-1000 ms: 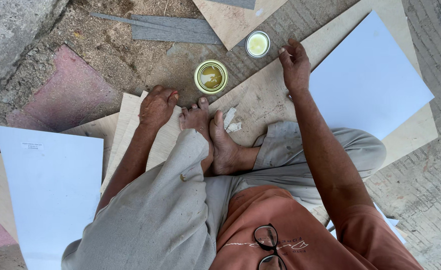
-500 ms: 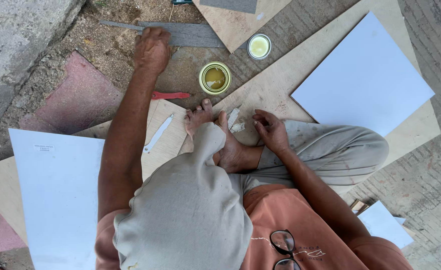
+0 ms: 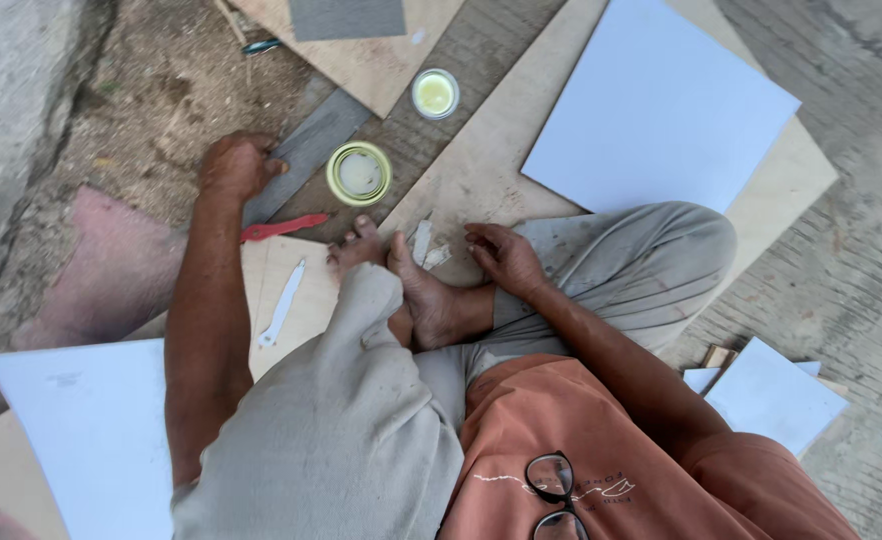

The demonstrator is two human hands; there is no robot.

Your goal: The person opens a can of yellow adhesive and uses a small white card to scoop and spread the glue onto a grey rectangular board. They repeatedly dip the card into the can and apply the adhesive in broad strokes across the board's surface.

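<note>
I sit cross-legged on the ground. My left hand (image 3: 236,165) reaches forward and grips the near end of a long grey strip (image 3: 311,148) lying on the dirt. My right hand (image 3: 506,255) rests with bent fingers on a plywood sheet (image 3: 481,170) beside my bare feet (image 3: 411,285), holding nothing. An open round tin (image 3: 359,173) of pale glue stands just ahead of my feet, its lid (image 3: 435,93) farther off. A red-handled tool (image 3: 283,227) and a thin white scraper (image 3: 283,303) lie near my left forearm.
A large white laminate sheet (image 3: 661,110) lies at the upper right, another (image 3: 91,440) at the lower left, smaller pieces (image 3: 776,395) at the right. A grey square (image 3: 346,17) sits on plywood at the top. Concrete kerb on the left.
My left hand has drawn back toward me along with the grey strip. My right hand, earlier by the lid, stays by my feet. The view has tilted.
</note>
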